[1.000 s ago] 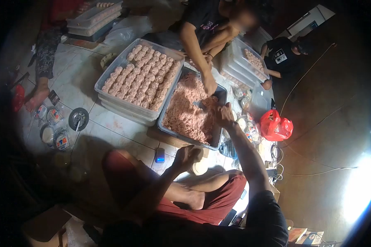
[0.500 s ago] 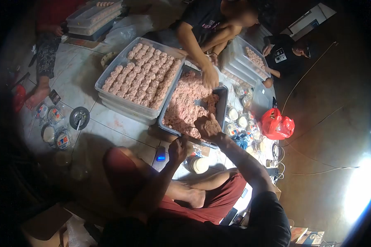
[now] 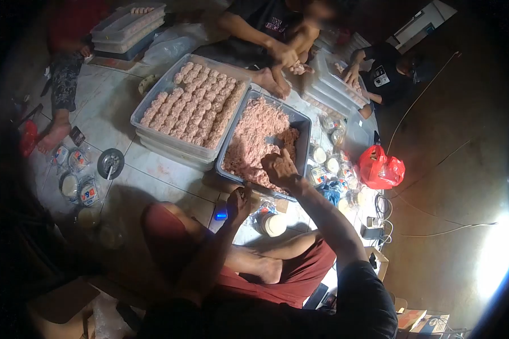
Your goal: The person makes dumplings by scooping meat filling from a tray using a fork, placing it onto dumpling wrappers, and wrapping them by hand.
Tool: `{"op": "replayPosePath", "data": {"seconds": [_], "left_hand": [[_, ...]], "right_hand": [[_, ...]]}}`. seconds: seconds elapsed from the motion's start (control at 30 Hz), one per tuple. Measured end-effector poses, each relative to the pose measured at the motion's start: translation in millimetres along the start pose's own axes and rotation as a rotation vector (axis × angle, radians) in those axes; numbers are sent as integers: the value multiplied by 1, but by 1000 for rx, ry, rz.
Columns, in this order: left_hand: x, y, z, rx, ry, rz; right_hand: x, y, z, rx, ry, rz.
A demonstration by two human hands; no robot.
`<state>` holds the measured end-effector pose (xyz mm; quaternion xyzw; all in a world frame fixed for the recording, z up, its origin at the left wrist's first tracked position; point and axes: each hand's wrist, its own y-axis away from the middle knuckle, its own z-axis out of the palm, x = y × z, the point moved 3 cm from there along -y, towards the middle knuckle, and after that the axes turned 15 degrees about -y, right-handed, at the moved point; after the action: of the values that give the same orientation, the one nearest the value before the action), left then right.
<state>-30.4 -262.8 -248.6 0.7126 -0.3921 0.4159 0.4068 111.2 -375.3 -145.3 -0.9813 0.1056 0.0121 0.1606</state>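
Note:
A grey tub (image 3: pixel 306 141) of pinkish ground meat (image 3: pixel 257 124) lies in front of my crossed legs. My right hand (image 3: pixel 280 169) is over the tub's near part, its curled fingers at the meat; whether they grip any is hidden. Just outside the near rim is my left hand (image 3: pixel 240 204), closed, with its contents too small to make out. Left of the tub, a clear plastic box (image 3: pixel 147 135) holds rows of shaped meatballs (image 3: pixel 192 104) and rests on another box.
A small bowl (image 3: pixel 111 164) and packaged tubs lie on the tiles at left. Near my knees stands a cream-lidded jar (image 3: pixel 274 225). Rightward are a red plastic bag (image 3: pixel 381 168), wrapped packets and cables. Co-workers sit beyond, near stacked boxes (image 3: pixel 336 82).
The co-worker across from me has drawn a hand back from the tub toward the stacked boxes. My right hand has shifted slightly left and up; my left hand has barely moved.

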Motion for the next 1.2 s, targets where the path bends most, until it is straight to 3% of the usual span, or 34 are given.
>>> {"op": "replayPosePath", "data": {"seconds": [0.07,0.1,0.17,0.2,0.23,0.27,0.33,0.4,0.43,0.47,0.53,0.6,0.67,0.73,0.8,0.93,1.0,1.2], "left_hand": [[0,8,3,-1,40,-15],[10,14,-4,57,22,100],[8,9,-4,-214,-22,-41],[8,7,-4,-351,-61,-104],[-20,1,29,-149,98,1],[-11,10,22,-166,150,-22],[10,29,8,-198,253,-69],[-3,28,18,-270,223,-42],[-17,14,28,-511,391,17],[-5,16,26,-522,379,24],[42,33,8,-642,902,-122],[90,47,-8,-653,970,-147],[114,51,-16,-620,1155,-49],[121,54,-12,-622,1227,-46],[149,73,-19,-643,1483,-25],[155,94,-36,-605,1505,136],[137,90,-29,-601,1505,86],[118,81,-43,-636,1513,-54]], "right_hand": [[-17,-16,-29,-176,-128,46],[-25,-20,-50,-172,-119,47],[-29,-10,-80,-286,-167,241],[-29,-2,-90,-283,-160,237],[-26,7,-100,-221,-326,358],[-24,18,-107,-156,-494,479],[-29,47,-117,-24,-494,552],[-39,74,-119,122,-490,631],[-45,87,-118,211,-523,670],[-51,99,-118,302,-554,706],[-72,110,-119,346,-666,891],[-106,102,-123,527,-908,1066],[-125,100,-119,566,-519,836],[-142,95,-101,723,-483,701],[-161,84,-85,594,-263,744],[-173,78,-84,812,-435,622],[-185,78,-77,839,-468,621],[-192,107,-65,533,-387,590]]}}
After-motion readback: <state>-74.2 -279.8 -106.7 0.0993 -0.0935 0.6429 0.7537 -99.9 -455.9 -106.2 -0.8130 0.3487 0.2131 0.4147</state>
